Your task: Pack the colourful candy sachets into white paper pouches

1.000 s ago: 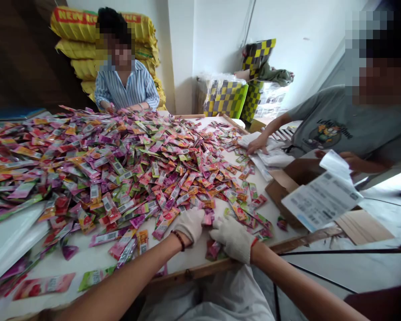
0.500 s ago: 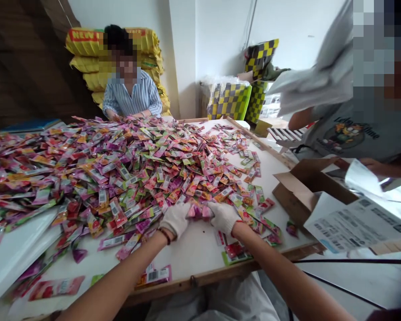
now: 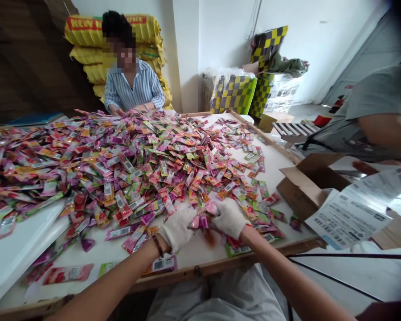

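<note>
A big heap of small colourful sachets (image 3: 127, 156) in pink, purple, green and orange covers the white table (image 3: 96, 254). Both my hands wear white knit gloves. My left hand (image 3: 177, 228) and my right hand (image 3: 229, 217) sit close together at the near edge of the heap, fingers curled around a small bunch of pink sachets (image 3: 200, 221) held between them. One reddish sachet (image 3: 209, 237) blurs just below the bunch.
A person in a striped shirt (image 3: 133, 87) sits at the far side. On the right, a person in a grey shirt (image 3: 370, 120) holds printed sheets (image 3: 357, 209) over an open cardboard box (image 3: 307, 183). Yellow sacks (image 3: 87, 53) and checkered packs (image 3: 234, 93) stand at the back.
My hands drew back from the heap toward the table's near edge with a bunch of sachets between them. The person on the right moved and lowered the sheets.
</note>
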`<act>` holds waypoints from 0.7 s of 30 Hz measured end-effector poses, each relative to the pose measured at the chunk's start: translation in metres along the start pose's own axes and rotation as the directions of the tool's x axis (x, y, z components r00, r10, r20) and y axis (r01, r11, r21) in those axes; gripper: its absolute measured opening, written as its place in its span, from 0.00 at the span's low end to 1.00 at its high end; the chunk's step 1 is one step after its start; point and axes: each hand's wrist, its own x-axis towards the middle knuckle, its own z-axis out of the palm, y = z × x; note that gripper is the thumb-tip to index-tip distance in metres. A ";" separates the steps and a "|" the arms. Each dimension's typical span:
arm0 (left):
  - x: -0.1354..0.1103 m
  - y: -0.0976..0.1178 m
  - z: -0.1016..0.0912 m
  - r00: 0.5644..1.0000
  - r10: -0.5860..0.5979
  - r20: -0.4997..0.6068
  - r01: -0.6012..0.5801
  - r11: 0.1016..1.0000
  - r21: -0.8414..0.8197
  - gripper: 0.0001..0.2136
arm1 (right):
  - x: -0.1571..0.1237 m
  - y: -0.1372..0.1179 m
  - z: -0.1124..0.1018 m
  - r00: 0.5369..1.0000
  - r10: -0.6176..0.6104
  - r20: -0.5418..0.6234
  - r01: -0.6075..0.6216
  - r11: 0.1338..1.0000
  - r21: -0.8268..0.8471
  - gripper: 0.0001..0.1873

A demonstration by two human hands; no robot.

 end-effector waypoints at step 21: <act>0.021 -0.025 -0.014 0.821 -0.569 0.046 0.557 0.816 0.152 0.12 | -0.011 0.015 0.003 0.987 -0.114 0.116 0.134 0.973 -0.186 0.24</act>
